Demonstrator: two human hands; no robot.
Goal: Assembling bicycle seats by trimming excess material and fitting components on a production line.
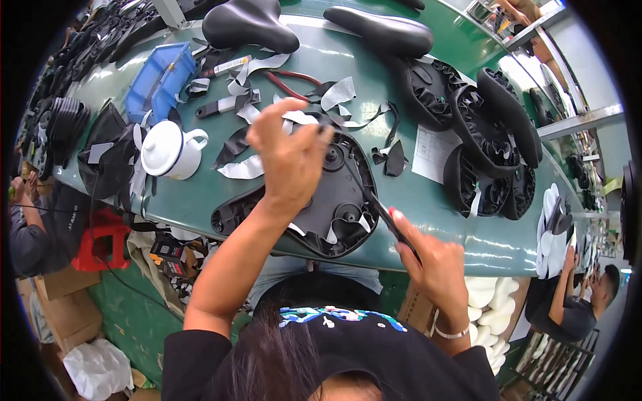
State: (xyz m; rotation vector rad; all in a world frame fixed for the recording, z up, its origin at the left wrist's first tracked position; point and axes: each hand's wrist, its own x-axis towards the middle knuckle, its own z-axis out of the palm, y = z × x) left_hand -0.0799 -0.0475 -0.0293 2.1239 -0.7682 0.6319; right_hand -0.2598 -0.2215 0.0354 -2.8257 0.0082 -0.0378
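An upturned black bicycle saddle (pixel 319 212) lies at the table's near edge, its ribbed plastic base facing up. Trimmed black and white cover material shows along its rim. Over its far left part hangs my left hand (pixel 287 157), slightly blurred, fingers curled together near the far rim; what they pinch, if anything, is hidden among scraps. My right hand (pixel 431 257) grips a slim dark-handled tool (pixel 394 227), slanted across the saddle's right rim with its far end over the base. The exact kind of tool is unclear.
Scraps (pixel 244 167), red-handled pliers (pixel 294 79), a white enamel mug (pixel 170 150) and a blue bin (pixel 159 80) lie left and beyond. Upturned saddles (pixel 485 127) and a paper sheet (pixel 435 154) are right. Finished saddles (pixel 251 25) stand at the back. Other people (pixel 568 307) work nearby.
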